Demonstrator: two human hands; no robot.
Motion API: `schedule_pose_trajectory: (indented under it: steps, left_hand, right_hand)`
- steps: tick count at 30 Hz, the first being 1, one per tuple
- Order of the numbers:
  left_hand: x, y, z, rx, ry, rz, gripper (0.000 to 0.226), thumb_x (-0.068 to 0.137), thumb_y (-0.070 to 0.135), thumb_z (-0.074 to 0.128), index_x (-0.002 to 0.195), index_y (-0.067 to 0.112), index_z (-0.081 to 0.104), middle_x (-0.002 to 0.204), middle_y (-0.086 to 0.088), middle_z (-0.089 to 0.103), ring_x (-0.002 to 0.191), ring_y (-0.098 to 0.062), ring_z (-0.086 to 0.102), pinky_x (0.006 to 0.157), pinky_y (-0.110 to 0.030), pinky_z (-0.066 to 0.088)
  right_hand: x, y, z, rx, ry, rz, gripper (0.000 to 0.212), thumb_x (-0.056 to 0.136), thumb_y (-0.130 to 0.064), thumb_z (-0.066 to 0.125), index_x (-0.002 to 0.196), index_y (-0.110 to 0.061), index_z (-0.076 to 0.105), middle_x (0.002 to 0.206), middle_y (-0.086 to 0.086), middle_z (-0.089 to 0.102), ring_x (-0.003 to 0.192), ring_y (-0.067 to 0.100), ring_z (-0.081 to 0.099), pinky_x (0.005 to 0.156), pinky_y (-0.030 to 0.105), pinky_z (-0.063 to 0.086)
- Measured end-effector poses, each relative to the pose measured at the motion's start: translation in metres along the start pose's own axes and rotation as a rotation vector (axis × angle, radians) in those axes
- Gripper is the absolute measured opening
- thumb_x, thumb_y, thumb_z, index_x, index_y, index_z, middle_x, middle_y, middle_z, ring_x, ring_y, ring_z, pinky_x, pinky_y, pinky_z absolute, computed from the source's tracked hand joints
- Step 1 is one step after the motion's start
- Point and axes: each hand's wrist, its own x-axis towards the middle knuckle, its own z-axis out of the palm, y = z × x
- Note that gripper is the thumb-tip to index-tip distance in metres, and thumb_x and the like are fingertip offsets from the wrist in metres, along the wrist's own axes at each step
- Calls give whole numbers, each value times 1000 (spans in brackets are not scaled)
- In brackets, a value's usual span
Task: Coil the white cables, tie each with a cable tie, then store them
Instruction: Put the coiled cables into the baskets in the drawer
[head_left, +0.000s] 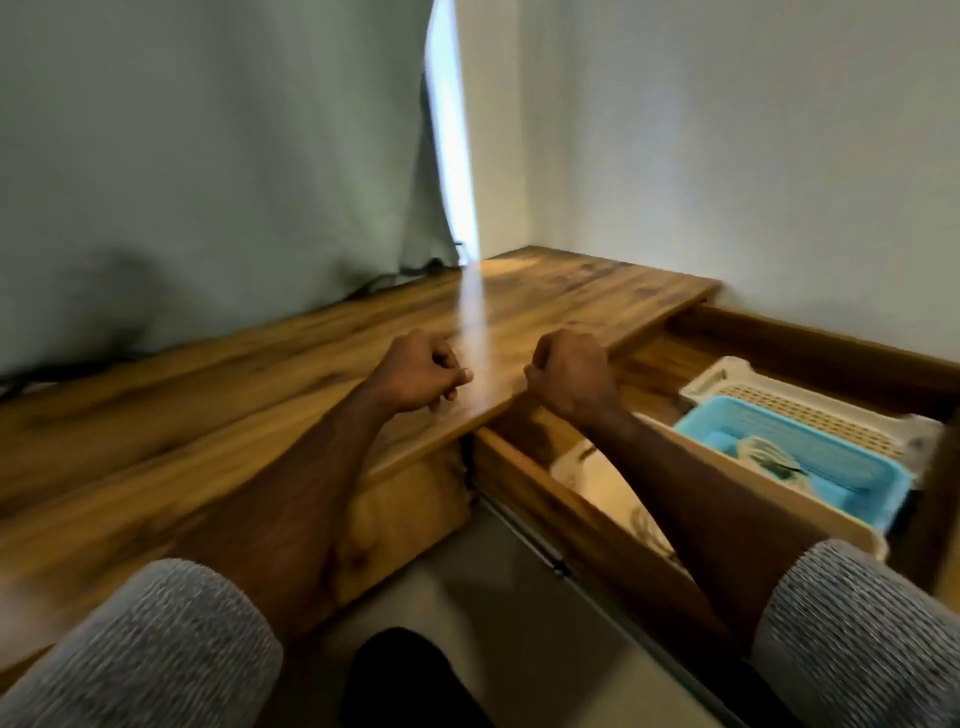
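A brown wooden desk (260, 374) is sitting by a green curtain (208, 156), both the left hand (421, 371) and right hand (569, 376) are curling into empty fists, and a coiled white cable (769, 460) is lying in the blue basket (831, 457) at four o'clock inside the open drawer (587, 519), which the person's arm may be bumping soon.

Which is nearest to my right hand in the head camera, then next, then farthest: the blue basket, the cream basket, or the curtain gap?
From the right hand:
1. Blue basket, in the open drawer, to its lower right.
2. Cream basket, behind the blue one, toward the wall.
3. Curtain gap, far back at the window.
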Motion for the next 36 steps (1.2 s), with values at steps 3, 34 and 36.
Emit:
schedule_pose_trajectory:
  steps: [3, 34, 36]
  left_hand:
    - [-31, -36, -51, 50, 77, -57, 26, 90, 19, 72, 70, 3, 69, 63, -8, 71, 42, -12, 58, 46, -22, 48]
    - [-340, -283, -314, 266, 863, -824, 21, 88, 12, 71, 70, 3, 72, 64, -5, 64, 58, -3, 54, 55, -19, 38]
    - [-338, -285, -313, 239, 912, -811, 22, 88, 10, 70, 67, 4, 69, 62, -4, 61, 55, -2, 52, 47, -9, 35]
  right_hand:
    - [4, -72, 38, 74, 1, -153, 16, 89, -35, 65, 89, -19, 69, 88, 3, 69, 82, 25, 65, 77, 36, 57]
    - [-124, -561, 231, 492, -767, -416, 44, 71, -35, 88, 103, -12, 69, 102, 7, 71, 93, 26, 67, 53, 25, 36]
    - [-126, -567, 236, 455, -752, -435, 37, 72, -28, 85, 102, -10, 71, 104, 10, 72, 94, 28, 68, 59, 25, 41]
